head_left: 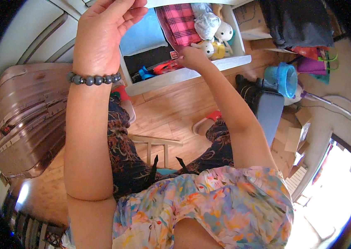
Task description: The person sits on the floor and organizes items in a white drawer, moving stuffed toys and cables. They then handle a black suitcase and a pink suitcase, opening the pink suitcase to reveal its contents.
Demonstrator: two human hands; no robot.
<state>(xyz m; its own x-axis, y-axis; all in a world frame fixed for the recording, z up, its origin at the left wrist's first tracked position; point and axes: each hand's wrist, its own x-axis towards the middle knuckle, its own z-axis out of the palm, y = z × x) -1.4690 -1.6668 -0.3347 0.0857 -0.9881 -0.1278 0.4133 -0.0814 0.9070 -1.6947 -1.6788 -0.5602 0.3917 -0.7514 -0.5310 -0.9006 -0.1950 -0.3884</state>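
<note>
My left hand (107,31) is raised at the top, over the left side of an open white drawer (192,75). Its fingers curl loosely with gaps between them; the frame edge cuts some off, and nothing shows in them. A dark bead bracelet (96,79) circles that wrist. Inside the drawer, my right hand (194,58) is closed at the near edge of a folded pink plaid cloth (180,25); its fingertips are partly hidden. Left of the plaid lies a light blue cloth (142,31), with black folded cloth (148,58) nearer. Two plush toys (224,31) fill the right end.
A brown ribbed suitcase (34,112) stands at left. To the right are a dark padded stool (269,110), a blue basket (285,79) and cardboard boxes (293,137). A wooden stool frame (157,143) shows between my legs on the wood floor (163,103).
</note>
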